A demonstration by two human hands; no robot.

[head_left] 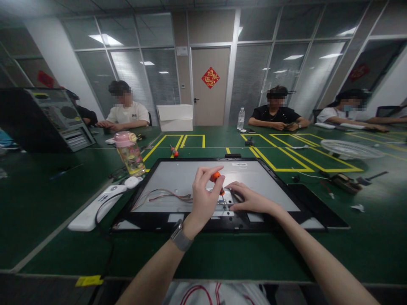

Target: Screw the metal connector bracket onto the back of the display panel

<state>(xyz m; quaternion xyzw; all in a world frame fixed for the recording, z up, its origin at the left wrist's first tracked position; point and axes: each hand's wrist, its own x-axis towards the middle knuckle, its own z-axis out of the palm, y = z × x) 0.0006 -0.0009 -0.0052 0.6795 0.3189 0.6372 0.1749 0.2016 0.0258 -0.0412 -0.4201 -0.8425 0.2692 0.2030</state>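
Observation:
A flat display panel [178, 173] with a black frame and a grey metal back lies on the green table in front of me. My left hand [206, 190] grips an orange and black screwdriver [217, 176] by its handle, shaft pointing down at a small metal bracket [229, 198] on the panel. Just right of the shaft, my right hand [249, 198] rests low over the bracket with fingers curved and apart; its fingertips are near the screwdriver tip. Whether they touch a small part there is too small to tell. Thin coloured wires [165, 195] run left across the panel.
Left of the panel are a white power strip [98, 207] and a pink-lidded bottle [129, 154]. A black computer case [47, 118] stands far left. On the right lie a tool [345, 183] and a white round grille [346, 148]. Several people sit across the table.

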